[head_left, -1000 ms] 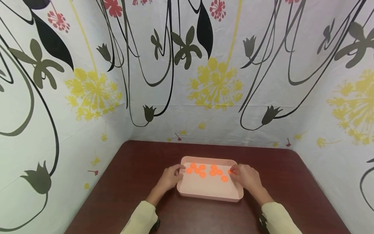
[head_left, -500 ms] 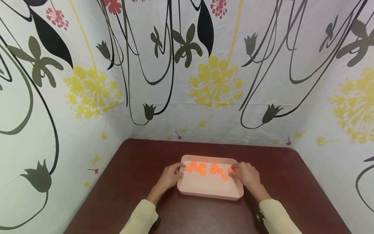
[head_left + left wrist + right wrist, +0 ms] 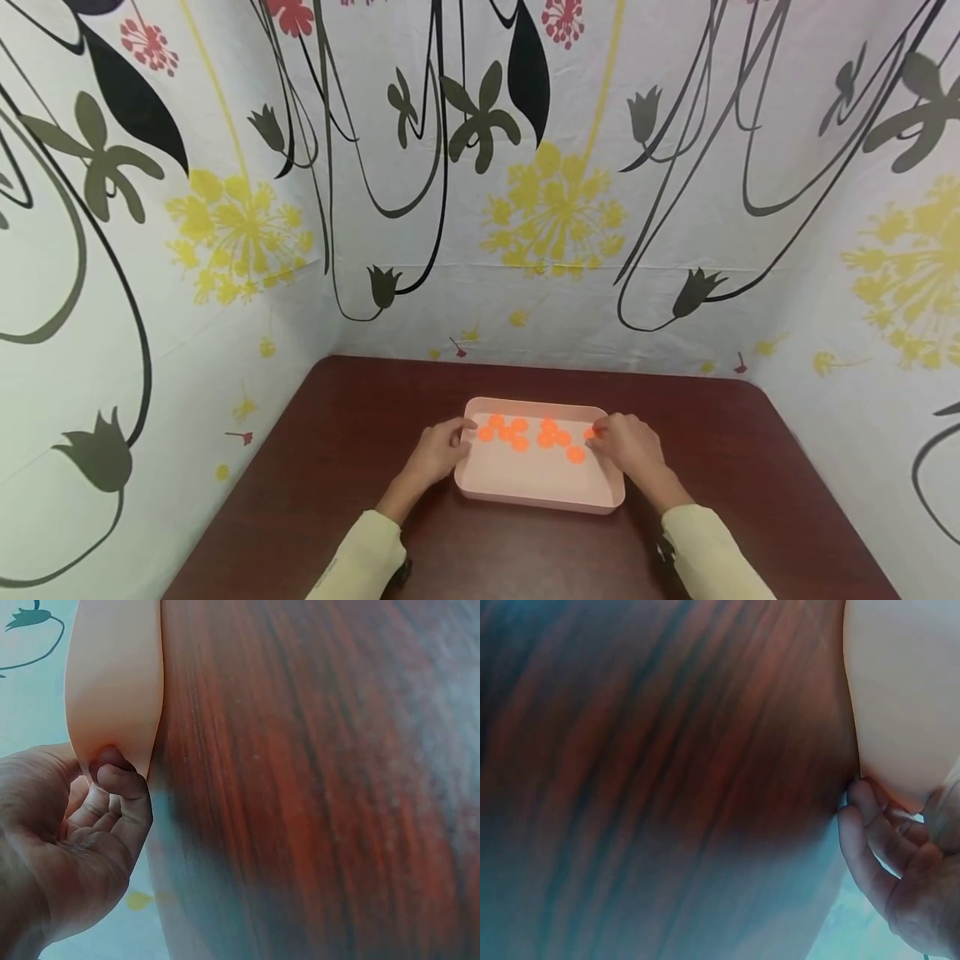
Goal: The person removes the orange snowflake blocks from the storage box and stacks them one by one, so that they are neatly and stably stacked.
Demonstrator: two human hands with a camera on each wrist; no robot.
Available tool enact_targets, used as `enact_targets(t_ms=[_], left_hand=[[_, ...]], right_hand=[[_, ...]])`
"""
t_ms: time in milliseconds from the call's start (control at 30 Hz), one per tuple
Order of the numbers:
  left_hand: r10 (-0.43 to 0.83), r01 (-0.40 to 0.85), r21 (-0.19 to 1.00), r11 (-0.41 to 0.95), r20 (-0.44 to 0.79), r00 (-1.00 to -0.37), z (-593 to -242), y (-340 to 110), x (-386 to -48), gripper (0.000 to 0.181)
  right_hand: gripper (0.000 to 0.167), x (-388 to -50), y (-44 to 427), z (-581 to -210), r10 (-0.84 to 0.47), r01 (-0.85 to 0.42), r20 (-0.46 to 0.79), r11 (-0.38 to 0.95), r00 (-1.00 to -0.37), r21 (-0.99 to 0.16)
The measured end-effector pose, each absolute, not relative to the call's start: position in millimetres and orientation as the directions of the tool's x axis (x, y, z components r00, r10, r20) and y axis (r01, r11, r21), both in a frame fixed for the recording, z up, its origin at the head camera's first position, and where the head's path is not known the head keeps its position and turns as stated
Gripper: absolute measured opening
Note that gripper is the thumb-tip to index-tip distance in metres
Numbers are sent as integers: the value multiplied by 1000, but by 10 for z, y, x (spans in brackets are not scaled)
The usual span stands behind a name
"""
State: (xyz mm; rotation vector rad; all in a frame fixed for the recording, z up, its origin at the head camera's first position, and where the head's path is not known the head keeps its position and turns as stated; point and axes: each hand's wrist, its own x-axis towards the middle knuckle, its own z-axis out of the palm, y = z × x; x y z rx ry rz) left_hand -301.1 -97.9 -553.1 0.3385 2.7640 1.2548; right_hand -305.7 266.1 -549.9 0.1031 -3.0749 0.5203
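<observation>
A shallow pale peach tray (image 3: 525, 482) lies on the table between both hands. Scattered over its far half are several flat orange discs (image 3: 575, 455). My left hand (image 3: 437, 452) grips the tray's left rim; in the left wrist view, curled fingers (image 3: 129, 796) press the outer wall while the thumb goes over the edge. At the opposite end, my right hand (image 3: 633, 452) holds the right rim and partly covers one orange disc (image 3: 589, 433). Bent fingers (image 3: 866, 844) touch the tray's outside in the right wrist view, where the thumb is mostly hidden.
The dark reddish-brown table (image 3: 300, 500) has rounded far corners. White cloth (image 3: 525, 333) printed with flowers and stems surrounds it at the back and on both sides. Pale yellow sleeves (image 3: 363, 557) cover the forearms.
The right hand has shifted very slightly at the tray's right rim. The tray, the discs and the left hand stay in place; the head view has tilted a little.
</observation>
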Motion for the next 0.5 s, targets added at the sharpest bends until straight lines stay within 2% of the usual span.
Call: enact_targets(t_ms=[167, 500], left_hand=[[232, 176, 744, 644, 29, -972, -5547, -981, -3030, 33], [229, 182, 729, 660, 35, -973, -5562, -964, -3025, 34]], right_hand=[[31, -3135, 2681, -5481, -88, -74, -34, 949, -996, -306], [31, -3185, 2727, -5475, -109, -43, -155, 924, -982, -380]])
